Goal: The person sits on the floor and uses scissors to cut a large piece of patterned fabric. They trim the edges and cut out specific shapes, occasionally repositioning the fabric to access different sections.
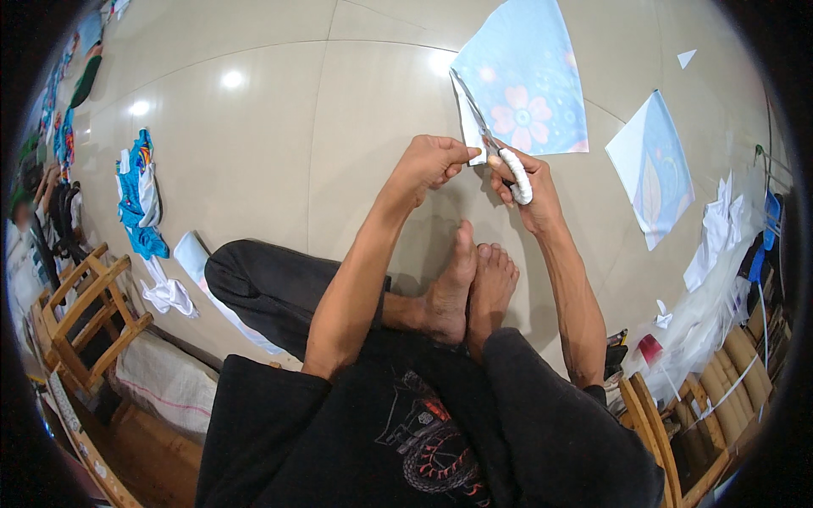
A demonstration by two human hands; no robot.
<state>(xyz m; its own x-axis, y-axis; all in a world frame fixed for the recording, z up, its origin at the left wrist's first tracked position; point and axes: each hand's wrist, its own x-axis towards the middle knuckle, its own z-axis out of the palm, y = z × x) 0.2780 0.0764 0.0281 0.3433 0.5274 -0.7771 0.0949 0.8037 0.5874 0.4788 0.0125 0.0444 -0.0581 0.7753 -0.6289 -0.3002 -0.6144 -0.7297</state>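
the step in hand looks like trimming: the right hand (529, 182), a little past twelve o'clock, is wrapped around the white-bound handles of the scissors (477, 108), whose blades run toward twelve along the left edge of a pale blue flowered cloth (542, 76) lying at one o'clock. how far apart the blades stand cannot be told. the left hand (436, 165), at twelve, has its thumb and fingertips pinched closed on the near end of the white strip (467, 123) along that edge. the next move seems to call for a taut strip and blades closing evenly along the line. the surface is a glossy beige tiled floor (381, 93) with lamp reflections. at two o'clock lie a second printed piece (665, 173) and, farther out, a small white scrap (687, 58). a teal garment (140, 199) rests near ten, a wooden frame (89, 313) stands between eight and nine, and clear plastic (716, 292) bunches around three.
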